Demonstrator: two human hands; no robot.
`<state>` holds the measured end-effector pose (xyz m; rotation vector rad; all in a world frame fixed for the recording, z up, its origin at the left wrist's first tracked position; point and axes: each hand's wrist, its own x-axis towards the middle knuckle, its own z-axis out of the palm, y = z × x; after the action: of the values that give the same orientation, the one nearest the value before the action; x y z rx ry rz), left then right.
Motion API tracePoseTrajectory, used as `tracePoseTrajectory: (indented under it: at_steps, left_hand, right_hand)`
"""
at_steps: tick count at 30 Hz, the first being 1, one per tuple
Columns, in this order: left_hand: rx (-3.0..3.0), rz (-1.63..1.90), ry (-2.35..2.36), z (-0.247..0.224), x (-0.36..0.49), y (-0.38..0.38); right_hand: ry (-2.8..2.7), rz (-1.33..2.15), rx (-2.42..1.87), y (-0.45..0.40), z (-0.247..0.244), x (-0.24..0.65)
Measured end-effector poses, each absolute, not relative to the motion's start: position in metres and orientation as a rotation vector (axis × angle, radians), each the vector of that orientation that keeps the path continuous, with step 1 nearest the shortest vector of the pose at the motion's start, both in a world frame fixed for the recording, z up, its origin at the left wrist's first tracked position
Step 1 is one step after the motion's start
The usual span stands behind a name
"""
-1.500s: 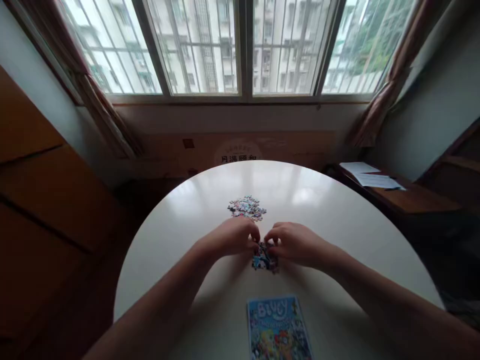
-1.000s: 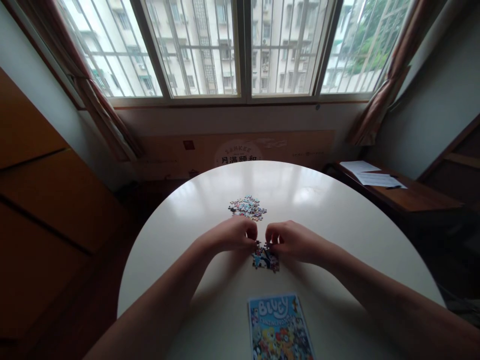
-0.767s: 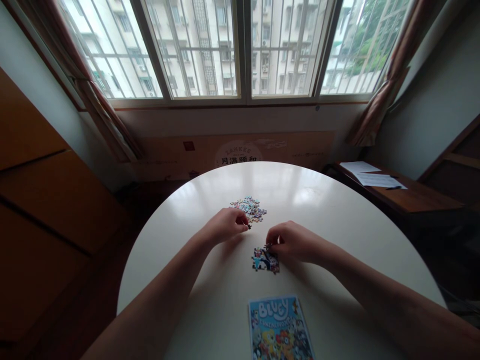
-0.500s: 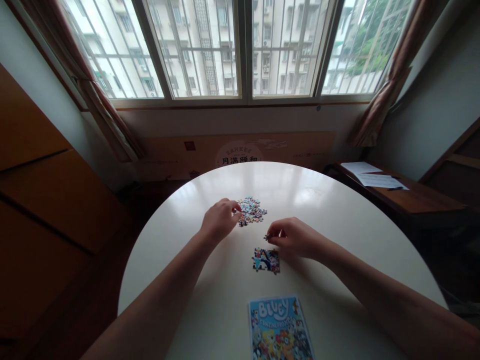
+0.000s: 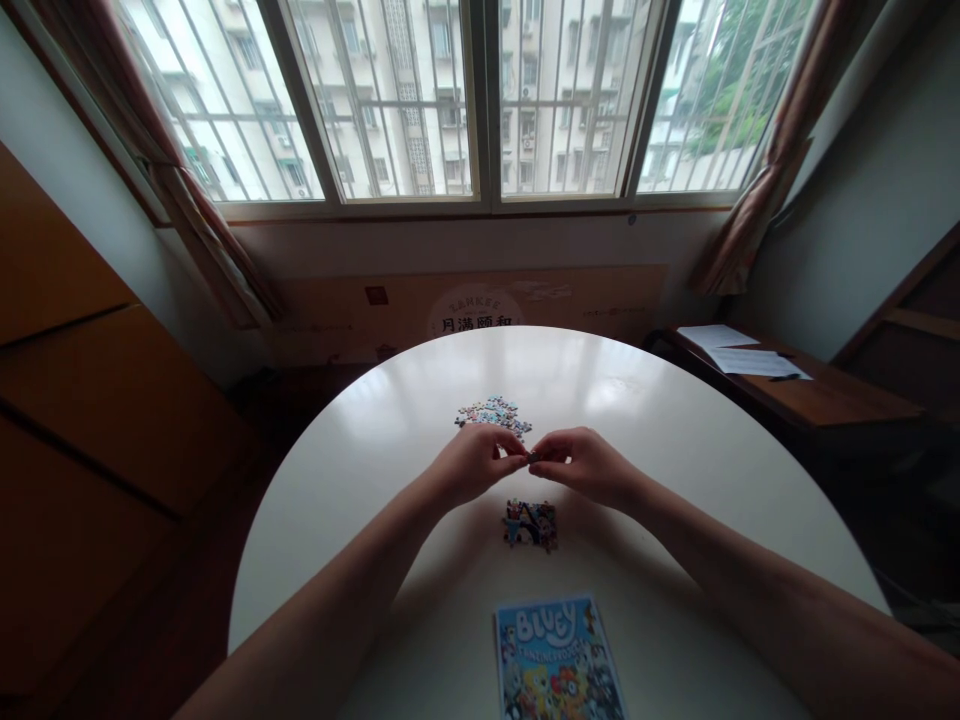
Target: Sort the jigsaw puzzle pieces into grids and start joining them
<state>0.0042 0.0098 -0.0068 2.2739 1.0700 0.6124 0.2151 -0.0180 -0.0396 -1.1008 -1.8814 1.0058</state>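
Note:
My left hand [image 5: 480, 463] and my right hand [image 5: 581, 463] meet fingertip to fingertip above the table. Between them is a small dark jigsaw puzzle piece [image 5: 533, 457], pinched by my right fingers and touched by the left; the fingers partly cover it. Just behind my left hand lies a loose pile of jigsaw pieces [image 5: 495, 412], its front edge hidden by that hand. Nearer to me, a small joined section of puzzle [image 5: 530, 523] with a dark, colourful picture lies flat. Closest of all is a blue picture card [image 5: 559, 655] lettered "BLUEY", cut off by the lower frame edge.
Everything lies on a round white table [image 5: 337, 480]. Beyond it are a barred window and a long printed box [image 5: 315, 310] against the wall. To the right, a brown side table [image 5: 855, 395] carries papers [image 5: 757, 362] and a pen.
My left hand has come away from the pile, moving right and nearer to me, to meet my right hand at the puzzle piece. The right hand has shifted only slightly.

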Motion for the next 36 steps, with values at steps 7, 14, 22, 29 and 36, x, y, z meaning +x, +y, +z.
tracePoseTrajectory:
  at_steps: [7, 14, 22, 29, 36]
  left_hand:
    - [2.041, 0.550, 1.124, 0.001, 0.001, 0.013]
    - [1.857, 0.464, 1.150, 0.000, 0.006, 0.009]
    - [1.832, 0.623, 1.433, -0.003, -0.018, 0.033]
    - [1.914, 0.501, 1.768, -0.015, -0.053, 0.056]
    - [1.991, 0.430, 1.834, -0.018, -0.047, 0.054]
  right_hand:
    - [-1.689, 1.190, -1.114, -0.017, -0.036, 0.219]
    - [-1.778, 0.934, -1.038, -0.021, -0.040, 0.214]
    - [-1.939, 0.570, -1.181, -0.019, -0.044, 0.216]
    - [-2.005, 0.424, -1.405, 0.006, -0.057, 0.230]
    - [-1.976, 0.492, -1.400, 0.015, -0.064, 0.232]
